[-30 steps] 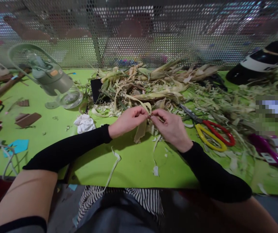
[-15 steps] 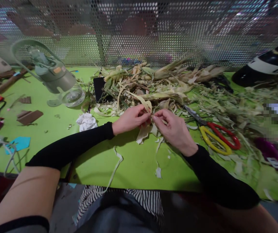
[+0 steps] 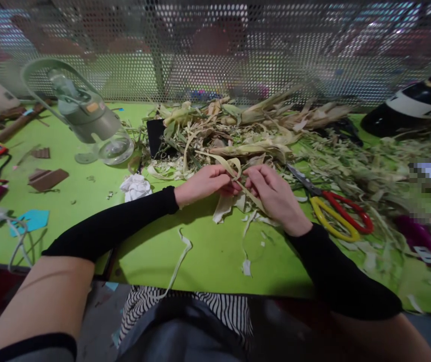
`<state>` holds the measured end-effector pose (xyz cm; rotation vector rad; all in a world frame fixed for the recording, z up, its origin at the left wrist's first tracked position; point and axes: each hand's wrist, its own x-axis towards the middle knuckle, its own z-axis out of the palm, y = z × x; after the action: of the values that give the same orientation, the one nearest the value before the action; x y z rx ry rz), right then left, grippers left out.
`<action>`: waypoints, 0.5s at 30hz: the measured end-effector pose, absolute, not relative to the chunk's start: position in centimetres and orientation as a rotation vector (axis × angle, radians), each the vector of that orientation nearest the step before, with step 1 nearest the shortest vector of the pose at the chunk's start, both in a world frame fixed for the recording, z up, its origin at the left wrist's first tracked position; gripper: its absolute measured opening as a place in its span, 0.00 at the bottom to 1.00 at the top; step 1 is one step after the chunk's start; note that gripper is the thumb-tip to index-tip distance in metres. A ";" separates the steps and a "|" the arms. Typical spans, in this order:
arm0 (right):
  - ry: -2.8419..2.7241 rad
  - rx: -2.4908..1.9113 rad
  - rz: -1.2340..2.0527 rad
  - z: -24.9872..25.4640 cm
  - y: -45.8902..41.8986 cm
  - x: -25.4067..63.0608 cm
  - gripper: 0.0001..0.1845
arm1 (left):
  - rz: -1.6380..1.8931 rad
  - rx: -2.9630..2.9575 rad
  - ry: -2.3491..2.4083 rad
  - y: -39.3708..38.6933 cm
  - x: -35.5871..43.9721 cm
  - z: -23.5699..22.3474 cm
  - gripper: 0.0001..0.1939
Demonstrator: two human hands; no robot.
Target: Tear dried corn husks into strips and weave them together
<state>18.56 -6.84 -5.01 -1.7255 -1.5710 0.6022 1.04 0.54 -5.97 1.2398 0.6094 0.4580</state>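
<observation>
Between my hands a pale corn husk strip [image 3: 235, 166] bends into a loop, and one end of it slants down toward my right palm. My left hand [image 3: 208, 184] is closed, its thumb and fingers pinching the strip. My right hand [image 3: 276, 198] is curled at the other side of the loop, fingertips closed at the strip; the exact grip is partly hidden. Wider husk pieces [image 3: 223, 207] show on the table just below the fingers. Behind the hands lies a heap of dry corn husks [image 3: 253, 118].
Scissors [image 3: 332, 208] with red and yellow handles lie right of my right hand. A green-lidded water bottle [image 3: 91, 118] stands back left, near a crumpled white paper [image 3: 135, 188]. A dark bottle [image 3: 400, 105] is at the far right. A perforated metal screen [image 3: 208, 50] borders the back.
My fingers have drawn slightly apart. The husk strip now forms a clearer loop, with an end showing along the inside of my right hand. The view has shifted a little.
</observation>
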 end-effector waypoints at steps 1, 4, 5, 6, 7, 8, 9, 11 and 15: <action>-1.569 -1.709 0.629 -5.1 -6.7 18.6 0.18 | 0.453 1.229 0.603 0.4 1.0 -5.9 0.13; -1.589 -1.646 0.618 -5.5 -6.7 18.5 0.17 | 0.461 1.243 0.593 0.1 1.1 -5.9 0.11; -1.597 -1.621 0.589 -5.7 -6.7 18.5 0.15 | 0.469 1.263 0.591 0.0 1.1 -6.0 0.08; -1.602 -1.592 0.563 -5.8 -6.7 18.4 0.14 | 0.473 1.289 0.589 -0.1 1.1 -6.1 0.06; -1.603 -1.561 0.545 -5.9 -6.7 18.4 0.13 | 0.473 1.318 0.587 -0.2 1.2 -6.1 0.05; -1.601 -1.529 0.537 -5.9 -6.7 18.3 0.12 | 0.466 1.352 0.582 -0.3 1.2 -6.2 0.05; -1.594 -1.501 0.542 -6.0 -6.7 18.3 0.12 | 0.450 1.385 0.574 -0.3 1.2 -6.2 0.06; -1.564 -1.459 0.590 -6.1 -6.8 18.2 0.11 | 0.420 1.435 0.563 -0.4 1.1 -6.3 0.07; -1.377 -1.377 0.833 -6.6 -7.1 18.0 0.11 | 0.404 1.425 0.604 -0.4 1.0 -6.1 0.08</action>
<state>18.03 -7.13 -6.60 -1.3769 -1.3775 0.8326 1.02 -0.36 -6.12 1.4252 0.6039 0.4039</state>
